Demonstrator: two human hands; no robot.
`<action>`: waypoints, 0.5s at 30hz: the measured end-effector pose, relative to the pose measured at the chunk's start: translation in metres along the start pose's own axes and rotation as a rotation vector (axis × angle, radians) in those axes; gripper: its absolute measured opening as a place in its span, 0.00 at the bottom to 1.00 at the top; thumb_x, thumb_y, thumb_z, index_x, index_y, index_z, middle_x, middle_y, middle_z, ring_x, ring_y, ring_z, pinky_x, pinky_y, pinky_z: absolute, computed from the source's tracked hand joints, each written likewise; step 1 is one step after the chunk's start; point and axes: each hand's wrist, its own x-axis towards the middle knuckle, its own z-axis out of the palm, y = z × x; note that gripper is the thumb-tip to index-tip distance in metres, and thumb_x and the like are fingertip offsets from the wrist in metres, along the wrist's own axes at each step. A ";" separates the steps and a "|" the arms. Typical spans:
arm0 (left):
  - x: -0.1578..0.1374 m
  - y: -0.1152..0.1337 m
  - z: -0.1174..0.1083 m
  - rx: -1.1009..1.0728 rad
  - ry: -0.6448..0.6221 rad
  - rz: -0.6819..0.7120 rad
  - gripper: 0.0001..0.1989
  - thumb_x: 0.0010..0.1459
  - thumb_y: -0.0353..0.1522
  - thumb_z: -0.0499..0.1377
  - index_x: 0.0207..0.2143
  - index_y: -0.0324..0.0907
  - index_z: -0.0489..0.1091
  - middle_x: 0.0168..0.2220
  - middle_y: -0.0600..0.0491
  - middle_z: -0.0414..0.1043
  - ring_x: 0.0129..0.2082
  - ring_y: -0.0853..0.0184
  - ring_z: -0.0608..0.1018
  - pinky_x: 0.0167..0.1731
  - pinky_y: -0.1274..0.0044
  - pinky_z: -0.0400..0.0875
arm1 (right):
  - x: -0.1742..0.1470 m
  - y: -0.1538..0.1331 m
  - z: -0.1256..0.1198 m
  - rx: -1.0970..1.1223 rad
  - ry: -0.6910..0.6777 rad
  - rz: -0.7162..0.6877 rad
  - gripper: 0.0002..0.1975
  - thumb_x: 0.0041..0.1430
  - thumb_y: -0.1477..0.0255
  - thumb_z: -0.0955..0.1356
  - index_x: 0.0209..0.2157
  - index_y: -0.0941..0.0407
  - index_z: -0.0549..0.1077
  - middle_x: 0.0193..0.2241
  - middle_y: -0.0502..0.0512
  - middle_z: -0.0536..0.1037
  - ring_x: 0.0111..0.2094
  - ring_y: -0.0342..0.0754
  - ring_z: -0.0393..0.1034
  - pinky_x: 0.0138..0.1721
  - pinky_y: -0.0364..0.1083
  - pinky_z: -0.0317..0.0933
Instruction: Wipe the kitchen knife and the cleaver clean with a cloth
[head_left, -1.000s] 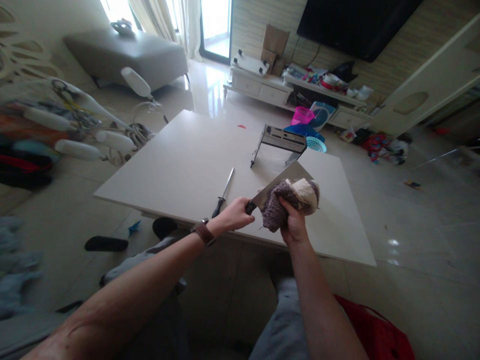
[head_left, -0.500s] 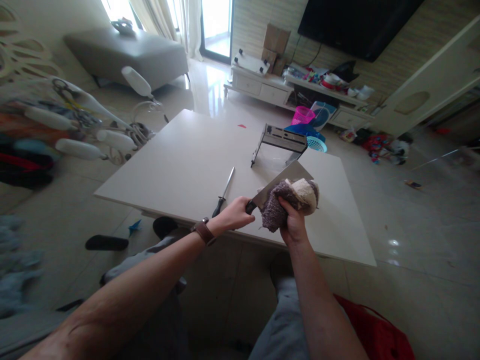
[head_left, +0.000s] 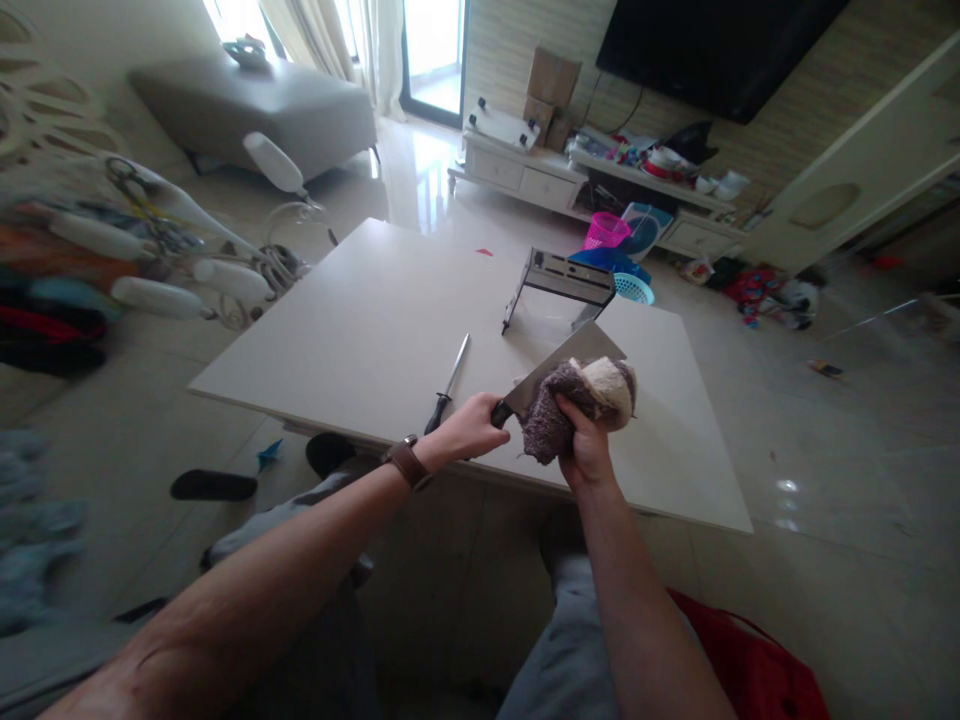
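Observation:
My left hand (head_left: 474, 424), with a brown-strapped watch at its wrist, grips the black handle of a cleaver (head_left: 551, 372). The broad blade points up and to the right above the white table. A bunched purple-brown and cream cloth (head_left: 559, 405) is wrapped in my right hand (head_left: 589, 447) and lies against the blade, hiding its lower edge. On the table left of the blade rests a honing steel (head_left: 448, 385) with a black handle. Behind the blade stands a metal-and-black frame-like holder (head_left: 566, 280) with a clear panel.
The white table (head_left: 330, 330) spans the space before my knees. A small red piece (head_left: 484, 252) lies near its far edge. Past it are a pink basket (head_left: 606, 231), a light-blue basket (head_left: 634, 289) and a low TV cabinet (head_left: 517, 180). A red bag (head_left: 750, 655) sits at lower right.
Almost nothing differs. The cloth and my right hand have shifted very slightly along the blade; my left hand and the cleaver hold their place.

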 end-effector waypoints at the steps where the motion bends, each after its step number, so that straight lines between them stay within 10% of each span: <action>1: 0.000 0.000 0.000 -0.001 -0.003 -0.001 0.03 0.44 0.28 0.56 0.26 0.42 0.63 0.22 0.60 0.56 0.23 0.72 0.60 0.22 0.77 0.51 | 0.000 0.000 0.000 -0.001 -0.003 -0.004 0.34 0.38 0.68 0.83 0.51 0.56 0.79 0.44 0.54 0.86 0.47 0.55 0.81 0.55 0.58 0.75; 15: 0.000 -0.002 0.001 0.000 0.000 -0.003 0.04 0.44 0.28 0.56 0.25 0.43 0.62 0.21 0.60 0.56 0.23 0.72 0.60 0.23 0.76 0.51 | -0.001 0.001 0.001 -0.001 -0.018 -0.019 0.32 0.40 0.69 0.82 0.51 0.56 0.79 0.44 0.54 0.86 0.48 0.56 0.81 0.54 0.57 0.76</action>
